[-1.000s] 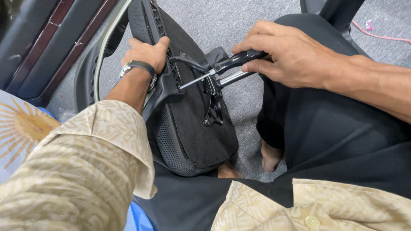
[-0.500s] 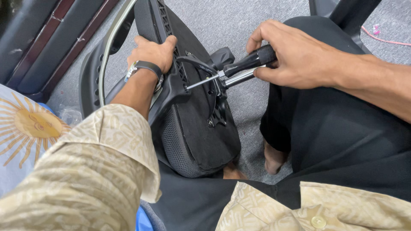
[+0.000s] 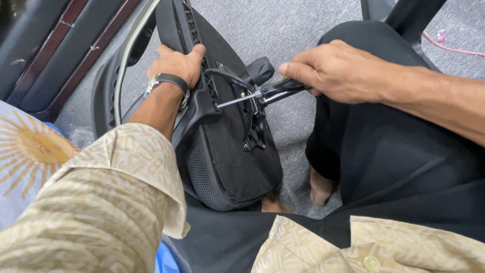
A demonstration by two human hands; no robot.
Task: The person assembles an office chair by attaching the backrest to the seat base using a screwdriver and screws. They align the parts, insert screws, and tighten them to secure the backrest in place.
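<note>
A black chair seat (image 3: 237,162) with a mesh underside stands on edge between my legs on the grey carpet. My left hand (image 3: 177,63), with a dark watch at the wrist, grips the seat's upper edge. My right hand (image 3: 338,71) is closed around the black handle of a screwdriver (image 3: 252,96). Its metal shaft points left, and the tip rests at a spot on the seat's black frame near a black metal bracket (image 3: 255,134).
A curved black chair part (image 3: 103,96) with a pale trim lies behind the seat at the left. A dark bench or cabinet edge (image 3: 65,45) runs along the upper left. A pink cable (image 3: 449,48) crosses the carpet at the top right. A blue cloth with a sun print (image 3: 28,151) sits at the left.
My right hand has shifted its grip on the screwdriver handle and turned, with the knuckles now on top. The left hand keeps its hold on the seat edge.
</note>
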